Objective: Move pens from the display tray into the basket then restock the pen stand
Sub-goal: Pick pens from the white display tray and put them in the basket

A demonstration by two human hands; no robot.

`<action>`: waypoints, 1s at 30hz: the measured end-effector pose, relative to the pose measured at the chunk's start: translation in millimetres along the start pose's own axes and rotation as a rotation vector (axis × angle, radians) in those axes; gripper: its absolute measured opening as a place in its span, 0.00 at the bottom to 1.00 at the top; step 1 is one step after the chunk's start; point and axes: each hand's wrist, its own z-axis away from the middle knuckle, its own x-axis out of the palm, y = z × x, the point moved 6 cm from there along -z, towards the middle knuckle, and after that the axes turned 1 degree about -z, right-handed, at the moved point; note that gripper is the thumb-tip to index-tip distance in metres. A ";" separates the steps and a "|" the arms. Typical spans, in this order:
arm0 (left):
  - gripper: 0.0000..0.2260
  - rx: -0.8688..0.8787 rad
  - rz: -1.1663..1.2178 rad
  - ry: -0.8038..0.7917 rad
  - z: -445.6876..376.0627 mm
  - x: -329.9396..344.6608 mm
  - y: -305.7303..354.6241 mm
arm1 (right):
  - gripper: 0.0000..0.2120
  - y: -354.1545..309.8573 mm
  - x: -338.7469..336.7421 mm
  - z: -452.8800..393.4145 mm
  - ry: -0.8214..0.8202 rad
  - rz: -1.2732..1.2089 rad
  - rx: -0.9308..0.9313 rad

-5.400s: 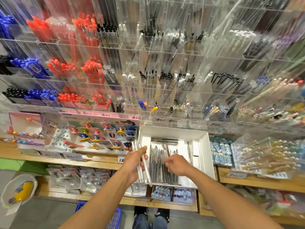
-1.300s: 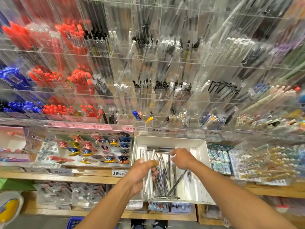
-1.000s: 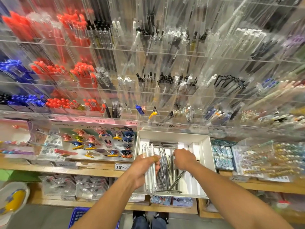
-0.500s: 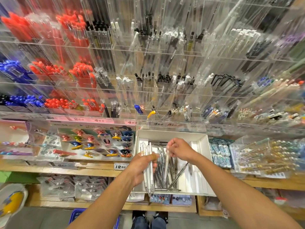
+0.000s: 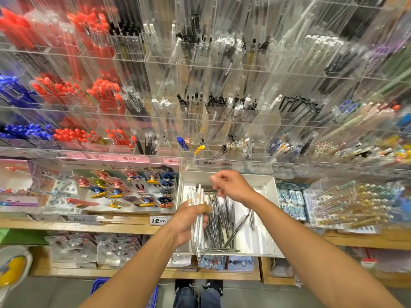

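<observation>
The white display tray (image 5: 270,196) sits on the wooden shelf with several dark and silver pens (image 5: 222,227) lying loose in it. My left hand (image 5: 186,225) grips an upright bundle of clear white pens (image 5: 197,221) over the tray's left side. Above the tray's back, close to the top of that bundle, hovers my right hand (image 5: 232,185). Its fingers are curled and blurred, so a pen between them cannot be made out. A corner of the blue basket (image 5: 99,288) shows on the floor below. The clear acrylic pen stand (image 5: 222,112) fills the wall above.
Price labels (image 5: 209,162) run along the stand's lower edge. A card of figure-topped clips (image 5: 124,190) lies left of the tray, and packs of erasers (image 5: 289,201) and decorated pens (image 5: 353,205) lie right. The lower shelf (image 5: 89,250) holds bagged items. My shoes (image 5: 198,285) are below.
My right hand lifted a pen out of the tray and rose toward the top of the bundle. The left hand kept its grip on the bundle, which has grown since the earliest frame.
</observation>
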 end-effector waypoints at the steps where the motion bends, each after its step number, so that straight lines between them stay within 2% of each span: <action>1: 0.19 0.000 -0.004 0.013 -0.1 -2.2 0.1 | 0.11 9.7 -9.8 -3.9 0.064 0.188 0.028; 2: 0.20 -0.003 -0.010 0.025 0.1 -4.3 0.0 | 0.13 21.3 -16.5 -6.9 0.085 0.368 0.061; 5: 0.30 -0.011 -0.013 0.047 -0.5 -10.3 -0.6 | 0.12 56.4 -17.3 -8.2 0.011 0.739 0.176; 8: 0.37 -0.008 -0.011 0.032 -3.7 -12.9 -3.0 | 0.16 79.1 -4.6 -6.3 -0.036 0.972 0.241; 10: 0.41 -0.007 -0.012 0.022 -3.8 -12.6 -4.8 | 0.15 83.6 2.7 -7.3 -0.022 1.054 0.241; 12: 0.46 0.001 -0.016 0.036 -3.2 -13.3 -6.1 | 0.14 83.6 7.5 -10.9 0.009 1.093 0.236; 14: 0.47 0.011 -0.010 0.033 -2.4 -13.5 -5.4 | 0.15 83.1 10.5 -15.2 0.038 1.108 0.238; 19: 0.39 -0.001 0.020 0.058 -4.4 -14.7 -6.7 | 0.20 87.8 13.2 -19.4 0.128 1.120 0.274; 23: 0.31 -0.023 0.014 0.081 -4.2 -15.9 -8.2 | 0.16 83.3 14.7 -26.1 0.172 1.079 0.348; 27: 0.43 0.009 -0.004 0.122 -3.7 -14.2 -5.7 | 0.14 81.5 20.5 -27.9 0.146 1.071 0.401; 30: 0.44 0.017 0.005 0.127 -1.6 -12.2 -4.0 | 0.13 85.2 21.7 -26.2 0.136 0.996 0.435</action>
